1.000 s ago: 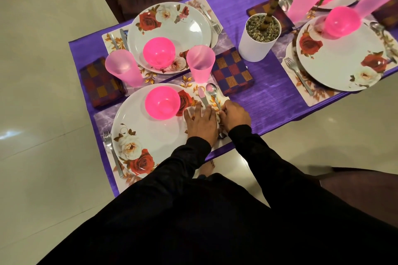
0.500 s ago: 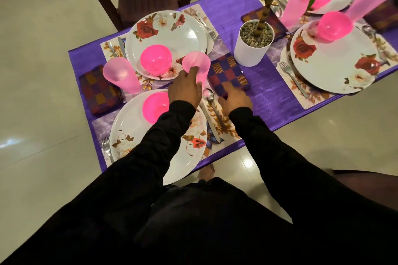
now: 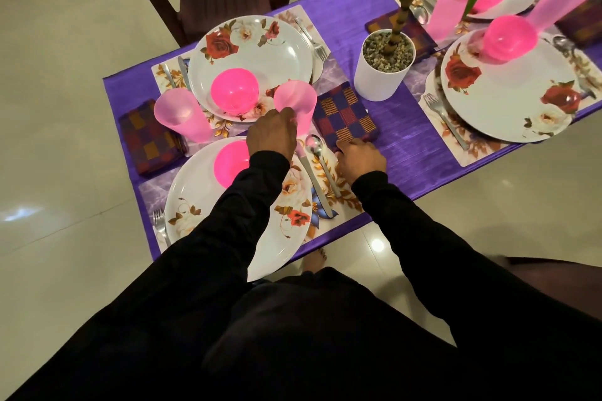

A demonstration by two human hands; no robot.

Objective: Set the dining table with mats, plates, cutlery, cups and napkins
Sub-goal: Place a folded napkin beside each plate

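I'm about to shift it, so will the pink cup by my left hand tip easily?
Probably. The pink cup looks tall and narrow-based, so a high push may tip it. It seems thin, light plastic, likely sliding easily on the mat.

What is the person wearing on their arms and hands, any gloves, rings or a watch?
Both arms are covered by long, loose black sleeves reaching the wrists. The left hand and right hand are bare: no gloves, and no rings or watch show in this view.
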